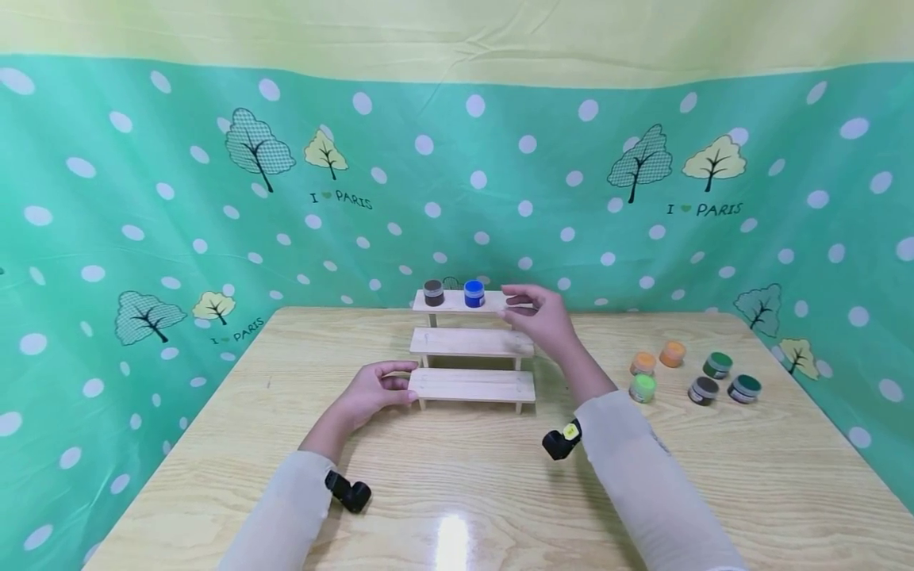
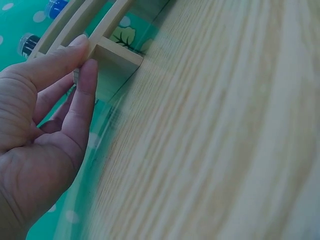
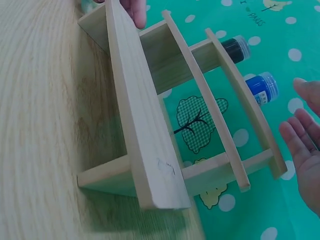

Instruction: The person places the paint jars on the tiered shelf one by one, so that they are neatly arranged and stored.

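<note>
A three-tier wooden stand (image 1: 471,385) stands on the table. My left hand (image 1: 374,388) is at the left end of its lowest tier; in the left wrist view, thumb and forefinger pinch that tier's corner (image 2: 90,52). On the top tier sit a dark paint jar (image 1: 433,293) and, to its right, a blue paint jar (image 1: 474,293). My right hand (image 1: 539,317) is beside the top tier's right end, to the right of the blue jar. Its fingers (image 3: 295,142) are loosely bent with nothing between them, and the right wrist view shows a gap to the stand.
To the right on the wooden table (image 1: 286,476) is a loose group of paint jars: light orange (image 1: 643,363), orange (image 1: 673,354), light green (image 1: 642,388), green (image 1: 717,365), dark brown (image 1: 703,390) and dark green (image 1: 745,388). A dotted green cloth (image 1: 400,182) hangs behind the table.
</note>
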A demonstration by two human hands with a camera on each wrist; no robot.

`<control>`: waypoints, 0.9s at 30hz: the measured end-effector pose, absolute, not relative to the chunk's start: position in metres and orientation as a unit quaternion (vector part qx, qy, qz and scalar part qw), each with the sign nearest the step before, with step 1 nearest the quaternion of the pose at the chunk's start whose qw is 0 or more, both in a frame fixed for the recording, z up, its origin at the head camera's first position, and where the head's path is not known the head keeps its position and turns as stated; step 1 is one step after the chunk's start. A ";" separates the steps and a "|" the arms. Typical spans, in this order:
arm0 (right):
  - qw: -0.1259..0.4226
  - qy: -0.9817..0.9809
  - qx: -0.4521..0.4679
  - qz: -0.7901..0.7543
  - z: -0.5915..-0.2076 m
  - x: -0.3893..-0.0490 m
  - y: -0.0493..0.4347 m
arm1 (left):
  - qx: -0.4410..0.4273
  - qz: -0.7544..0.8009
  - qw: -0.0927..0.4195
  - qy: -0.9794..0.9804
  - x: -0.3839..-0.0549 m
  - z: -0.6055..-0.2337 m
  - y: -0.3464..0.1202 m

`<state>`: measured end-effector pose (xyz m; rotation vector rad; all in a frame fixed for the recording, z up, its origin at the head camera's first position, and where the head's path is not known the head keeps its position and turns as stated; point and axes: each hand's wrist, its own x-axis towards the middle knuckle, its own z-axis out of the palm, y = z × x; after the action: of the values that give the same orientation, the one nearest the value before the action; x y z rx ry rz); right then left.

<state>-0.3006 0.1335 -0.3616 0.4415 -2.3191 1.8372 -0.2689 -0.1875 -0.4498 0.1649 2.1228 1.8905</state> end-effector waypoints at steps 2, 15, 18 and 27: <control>0.078 -0.775 0.155 0.607 -0.363 -0.298 0.137 | 0.058 0.656 0.146 0.738 -0.269 -0.450 -0.187; 0.079 -0.779 0.197 0.590 -0.363 -0.278 0.157 | 0.073 0.651 0.147 0.741 -0.268 -0.447 -0.187; 0.073 -0.789 0.201 0.576 -0.363 -0.274 0.162 | 0.071 0.647 0.146 0.745 -0.267 -0.446 -0.187; 0.074 -0.807 0.210 0.547 -0.341 -0.246 0.165 | 0.080 0.643 0.144 0.748 -0.268 -0.447 -0.188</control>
<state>-0.2461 0.1651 -0.3405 0.6303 -2.4234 1.6411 -0.2678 -0.1883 -0.4473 0.2304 2.1553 1.8547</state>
